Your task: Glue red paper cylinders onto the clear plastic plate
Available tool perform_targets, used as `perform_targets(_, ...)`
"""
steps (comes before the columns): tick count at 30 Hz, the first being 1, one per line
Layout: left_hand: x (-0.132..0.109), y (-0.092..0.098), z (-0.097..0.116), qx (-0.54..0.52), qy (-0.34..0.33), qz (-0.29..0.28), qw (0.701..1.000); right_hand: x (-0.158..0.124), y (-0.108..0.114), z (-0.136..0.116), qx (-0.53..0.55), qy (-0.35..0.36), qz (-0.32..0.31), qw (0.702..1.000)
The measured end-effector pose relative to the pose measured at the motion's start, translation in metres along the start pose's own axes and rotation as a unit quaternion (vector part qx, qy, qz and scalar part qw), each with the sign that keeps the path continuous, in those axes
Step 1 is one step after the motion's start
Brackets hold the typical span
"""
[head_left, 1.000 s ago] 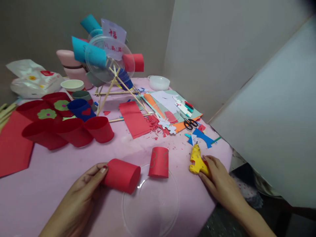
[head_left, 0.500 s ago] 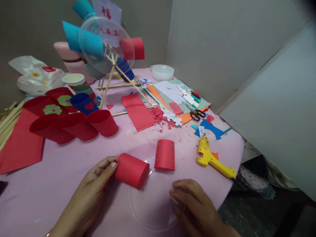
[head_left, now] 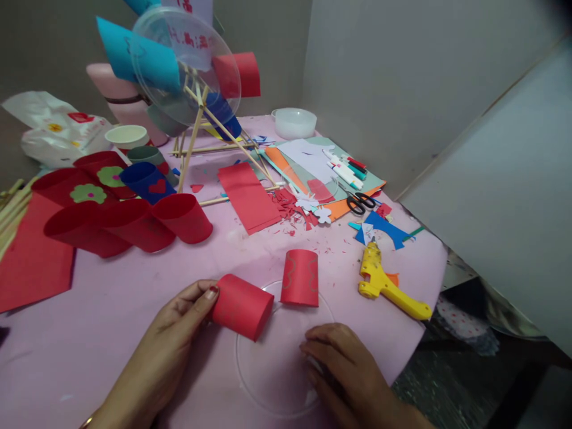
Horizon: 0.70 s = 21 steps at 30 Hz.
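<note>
A red paper cylinder (head_left: 243,308) is pinched at its left end between the thumb and fingers of my left hand (head_left: 185,322). Its right end lies over the left rim of a clear round plastic lid (head_left: 272,381) on the table. Another red paper cylinder (head_left: 300,279), with a drawn curly outline, stands at the lid's far edge. My right hand (head_left: 348,369) is curled over the lid's right edge, gripping it, with the fingertips above the disc. To the right lies a yellow glue gun (head_left: 379,286), touched by neither hand.
Several red paper cups (head_left: 183,219) and a blue one (head_left: 147,185) stand at left. Behind them rises a stick frame (head_left: 196,125) bearing a clear disc and paper tubes. Red paper strips (head_left: 248,196), scraps, scissors (head_left: 361,202), markers (head_left: 346,173) and a plastic bowl (head_left: 295,123) lie farther back.
The camera view has shifted slightly. My right hand has edged a little left over the lid. The left hand keeps hold of the red paper cylinder in nearly the same place.
</note>
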<state>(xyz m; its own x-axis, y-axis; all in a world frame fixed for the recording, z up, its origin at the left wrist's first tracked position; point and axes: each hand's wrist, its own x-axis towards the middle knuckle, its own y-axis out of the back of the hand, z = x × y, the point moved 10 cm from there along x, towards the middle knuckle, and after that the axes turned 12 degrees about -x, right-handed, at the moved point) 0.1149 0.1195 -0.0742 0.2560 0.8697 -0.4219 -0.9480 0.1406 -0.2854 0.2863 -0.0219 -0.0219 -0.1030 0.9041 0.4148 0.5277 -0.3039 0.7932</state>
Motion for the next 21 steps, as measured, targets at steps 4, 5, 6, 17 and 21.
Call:
perform_targets(4,-0.0002,-0.0012,-0.0013,0.010,0.003,-0.004,1.000,-0.0001,-0.0002,-0.0003,0.004,0.002,-0.001,1.000)
perform_targets(5,-0.0004,-0.0018,-0.0015,0.012,0.005,-0.005,1.000,0.0001,0.0001,-0.0007,0.003,0.004,0.000,1.000)
perform_targets(6,-0.0007,-0.0025,-0.0017,0.013,0.005,-0.006,1.000,0.0003,0.0004,-0.0010,0.003,0.005,0.001,1.000)
perform_targets(17,-0.0003,-0.0066,0.0001,0.013,0.004,-0.015,1.000,0.0000,-0.0030,0.0000,0.001,0.000,-0.008,1.000)
perform_targets(21,-0.0009,-0.0038,-0.0020,0.014,0.009,-0.017,1.000,0.0003,-0.0041,0.0004,0.002,0.001,-0.014,1.000)
